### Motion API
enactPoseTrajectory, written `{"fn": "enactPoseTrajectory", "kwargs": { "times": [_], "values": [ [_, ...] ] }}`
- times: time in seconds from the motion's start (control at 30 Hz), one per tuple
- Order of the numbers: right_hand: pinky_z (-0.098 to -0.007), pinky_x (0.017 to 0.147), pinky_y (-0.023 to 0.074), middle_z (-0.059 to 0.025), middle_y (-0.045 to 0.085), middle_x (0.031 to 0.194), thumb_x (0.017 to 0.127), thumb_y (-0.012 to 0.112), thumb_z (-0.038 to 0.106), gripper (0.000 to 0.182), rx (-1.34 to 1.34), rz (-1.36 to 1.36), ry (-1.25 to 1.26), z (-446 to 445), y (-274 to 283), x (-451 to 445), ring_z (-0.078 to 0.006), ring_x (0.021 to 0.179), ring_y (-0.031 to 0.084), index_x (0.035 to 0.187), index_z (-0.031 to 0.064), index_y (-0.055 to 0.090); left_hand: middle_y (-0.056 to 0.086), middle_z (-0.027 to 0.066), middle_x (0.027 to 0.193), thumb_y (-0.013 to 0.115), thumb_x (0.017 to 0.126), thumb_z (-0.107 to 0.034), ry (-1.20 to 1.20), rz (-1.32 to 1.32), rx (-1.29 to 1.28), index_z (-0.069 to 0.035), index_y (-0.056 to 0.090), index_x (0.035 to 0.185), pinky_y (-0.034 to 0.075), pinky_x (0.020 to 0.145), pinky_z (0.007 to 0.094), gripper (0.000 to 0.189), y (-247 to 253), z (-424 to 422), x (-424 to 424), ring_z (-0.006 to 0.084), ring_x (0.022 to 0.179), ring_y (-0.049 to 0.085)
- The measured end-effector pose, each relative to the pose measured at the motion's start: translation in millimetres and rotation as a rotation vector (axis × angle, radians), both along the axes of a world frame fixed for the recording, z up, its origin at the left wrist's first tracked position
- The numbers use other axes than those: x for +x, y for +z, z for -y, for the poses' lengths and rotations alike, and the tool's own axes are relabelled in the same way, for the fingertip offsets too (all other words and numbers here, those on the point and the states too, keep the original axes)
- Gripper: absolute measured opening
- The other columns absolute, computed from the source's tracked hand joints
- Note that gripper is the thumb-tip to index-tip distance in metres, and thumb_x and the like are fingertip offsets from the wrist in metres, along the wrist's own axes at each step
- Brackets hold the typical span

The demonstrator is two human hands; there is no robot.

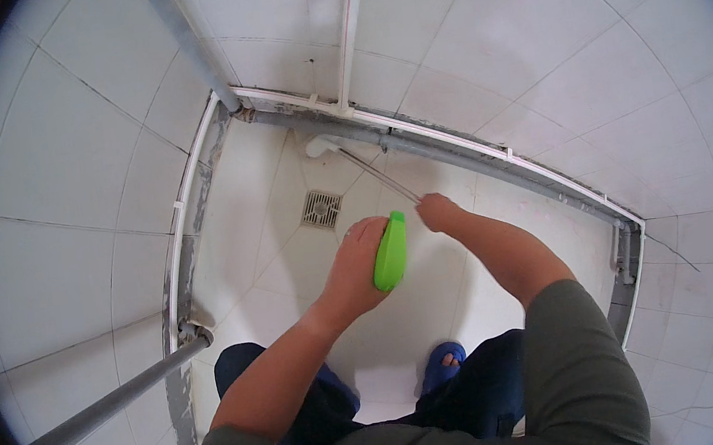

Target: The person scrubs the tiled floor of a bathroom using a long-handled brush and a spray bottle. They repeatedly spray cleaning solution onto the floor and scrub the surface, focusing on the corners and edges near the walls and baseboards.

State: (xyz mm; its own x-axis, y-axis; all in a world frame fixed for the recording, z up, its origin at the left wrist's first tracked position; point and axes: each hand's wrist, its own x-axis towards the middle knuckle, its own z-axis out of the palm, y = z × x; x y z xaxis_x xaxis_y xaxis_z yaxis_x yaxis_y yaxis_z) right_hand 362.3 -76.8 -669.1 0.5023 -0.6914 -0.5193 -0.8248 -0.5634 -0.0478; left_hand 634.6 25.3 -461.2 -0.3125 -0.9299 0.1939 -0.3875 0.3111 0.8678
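Note:
My left hand [356, 264] is wrapped around a bright green plastic bottle [391, 253], held above the tiled floor between my arms. In my right hand [438, 211] is the thin metal handle of a white-headed brush [384, 177]. Its white head [321, 146] rests low by the foot of the far wall, close to the grey pipe; whether it touches the floor I cannot tell. Bristles are not visible from here. A square metal floor drain [321, 209] lies ahead of my left hand, left of the brush handle.
A grey pipe [427, 145] and a thin white pipe [438, 126] run along the far wall's base. Another grey pipe [118, 398] slants in at the left. A vertical grey pipe [190, 39] stands in the corner. My feet in blue slippers [441, 365] stand on the floor tiles [372, 347].

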Motion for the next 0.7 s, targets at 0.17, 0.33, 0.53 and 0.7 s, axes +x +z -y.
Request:
{"fn": "enactPoseTrajectory", "kwargs": {
  "times": [0.17,0.33,0.53,0.7],
  "values": [
    [-0.0434,0.067,0.0527,-0.0137,0.066,0.076,0.077,0.055,0.013,0.013,-0.011,-0.218,-0.006,-72,12,-149,-0.0317,0.078,0.065,0.077,0.0053,0.066,0.053,0.0214,0.117,0.072,0.067,-0.007,0.030,-0.025,-0.011,0.000,0.047,0.120,0.043,0.093,0.0430,0.059,-3,9,13,0.0406,0.109,0.051],
    [-0.0426,0.072,0.0521,-0.0134,0.066,0.079,0.078,0.054,0.014,0.015,0.060,-0.216,0.146,-39,21,-88,-0.0305,0.081,0.065,0.080,0.0059,0.066,0.054,0.0216,0.116,0.072,0.066,-0.007,0.044,-0.033,-0.018,0.000,0.047,0.120,0.043,0.093,0.0433,0.059,4,9,16,0.0407,0.108,0.051],
    [-0.0436,0.075,0.0526,-0.0187,0.066,0.087,0.086,0.050,0.016,0.023,-0.007,0.049,-0.100,3,1,31,-0.0345,0.078,0.064,0.082,0.0017,0.067,0.055,0.0224,0.113,0.071,0.067,-0.008,0.027,-0.074,-0.069,0.001,0.048,0.119,0.043,0.092,0.0442,0.057,4,16,5,0.0416,0.106,0.051],
    [-0.0430,0.073,0.0528,-0.0149,0.066,0.083,0.080,0.055,0.013,0.015,-0.009,-0.308,0.005,-50,24,-143,-0.0310,0.083,0.065,0.084,0.0045,0.067,0.055,0.0232,0.114,0.069,0.068,-0.008,0.023,-0.133,-0.066,0.002,0.048,0.118,0.043,0.092,0.0441,0.055,1,16,9,0.0419,0.106,0.051]
  ]
}}
